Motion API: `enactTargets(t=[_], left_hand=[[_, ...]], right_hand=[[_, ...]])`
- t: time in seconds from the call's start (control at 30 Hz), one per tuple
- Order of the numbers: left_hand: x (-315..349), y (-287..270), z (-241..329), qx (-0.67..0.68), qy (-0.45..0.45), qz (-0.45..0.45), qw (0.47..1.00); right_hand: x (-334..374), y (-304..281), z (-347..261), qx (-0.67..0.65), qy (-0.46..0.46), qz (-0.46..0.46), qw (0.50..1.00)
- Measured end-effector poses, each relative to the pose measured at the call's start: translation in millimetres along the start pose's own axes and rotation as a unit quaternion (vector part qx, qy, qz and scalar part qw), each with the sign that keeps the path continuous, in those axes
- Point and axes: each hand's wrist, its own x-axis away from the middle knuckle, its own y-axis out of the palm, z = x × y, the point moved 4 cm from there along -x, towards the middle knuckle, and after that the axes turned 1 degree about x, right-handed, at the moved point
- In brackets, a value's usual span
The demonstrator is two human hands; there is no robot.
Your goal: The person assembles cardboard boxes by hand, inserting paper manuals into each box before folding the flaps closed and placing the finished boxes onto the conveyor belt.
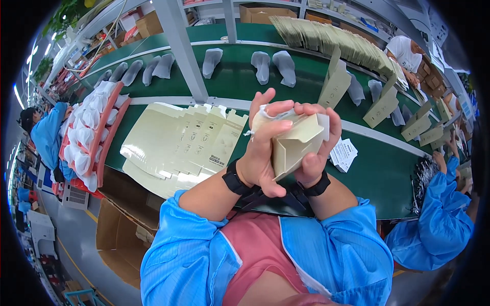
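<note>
Both my hands are raised over the green bench, around a small cream cardboard box (296,153) whose end flaps stand open toward me. My right hand (326,137) grips its right side, fingers over the top and thumb at the near edge. Against the left side is my left hand (256,148), its thumb reaching below the box. A white wrapping (265,113) with a loose knotted end shows at my left fingers; what it belongs to I cannot make out. Left of my hands, flat cream carton blanks (184,140) lie overlapped in a fanned stack.
Grey-white bagged items (212,62) lie along the green belt (232,76) beyond. Cream boxes (334,84) stand at right, printed leaflets (343,154) beside my right wrist. Pink trays (104,137) of white bundles stand left. A metal post (181,51) rises ahead; a co-worker's blue sleeve (434,219) is at right.
</note>
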Motion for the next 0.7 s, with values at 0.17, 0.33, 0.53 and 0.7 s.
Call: enactTargets(t=[0.17,0.33,0.53,0.7], left_hand=[[15.7,5.4,-4.7,-0.103,-0.028,0.035,0.994],[14.2,6.1,-3.9,-0.094,-0.057,0.09,0.99],[18.1,-0.6,-9.3,-0.066,-0.069,0.073,0.993],[18.8,-7.6,-9.8,-0.014,-0.117,0.07,0.991]], right_hand=[[-2.2,-0.1,-2.4,-0.025,-0.032,-0.022,0.999],[-3.6,-3.0,-2.3,0.053,-0.005,-0.063,0.997],[-10.2,-0.5,-3.1,0.097,-0.032,-0.125,0.987],[-4.9,2.4,3.5,0.096,0.004,-0.179,0.979]])
